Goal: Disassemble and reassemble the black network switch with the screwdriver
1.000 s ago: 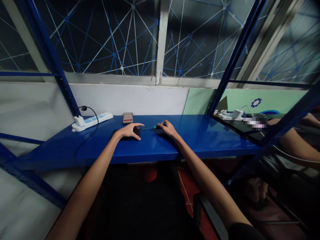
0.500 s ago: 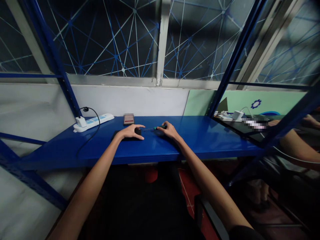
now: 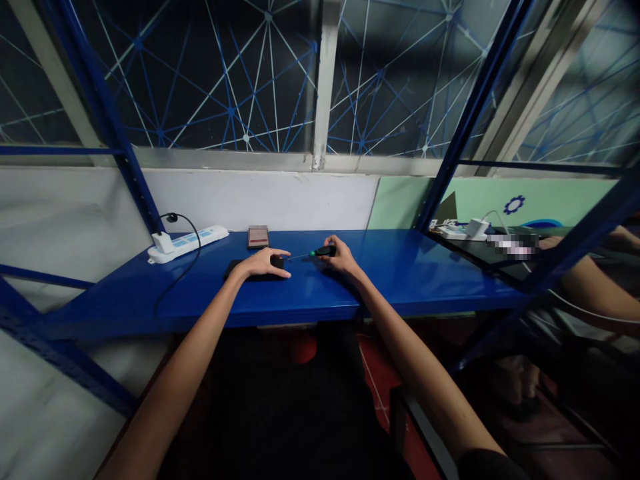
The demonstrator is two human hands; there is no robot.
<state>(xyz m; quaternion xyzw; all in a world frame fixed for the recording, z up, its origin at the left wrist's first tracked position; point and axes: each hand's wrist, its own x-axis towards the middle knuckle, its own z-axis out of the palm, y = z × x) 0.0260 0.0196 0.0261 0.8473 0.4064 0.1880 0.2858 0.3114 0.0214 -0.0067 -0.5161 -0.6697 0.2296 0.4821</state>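
My left hand [image 3: 260,263] is closed over a flat black box-like object [image 3: 277,263] on the blue table; its exact kind I cannot make out. Thumb and fingers reach around its right end. In my right hand [image 3: 342,257] is a screwdriver [image 3: 326,251] with a black and green handle. The screwdriver lies nearly level, its thin shaft pointing left at the right end of the black object. Whether the tip touches it is too small to tell. Behind my left hand sits a small case with a brownish, clear-looking top [image 3: 259,237].
A white power strip [image 3: 193,243] with a plugged-in adapter and black cable lies on the blue table [image 3: 300,298] at left. Blue posts [image 3: 453,143] flank the table. At right, another person's arm [image 3: 595,283] reaches over a black surface with a second power strip [image 3: 453,231].
My right hand has shifted its fingers on the screwdriver, and the handle sits slightly higher and further right. My left hand stays on the black object.
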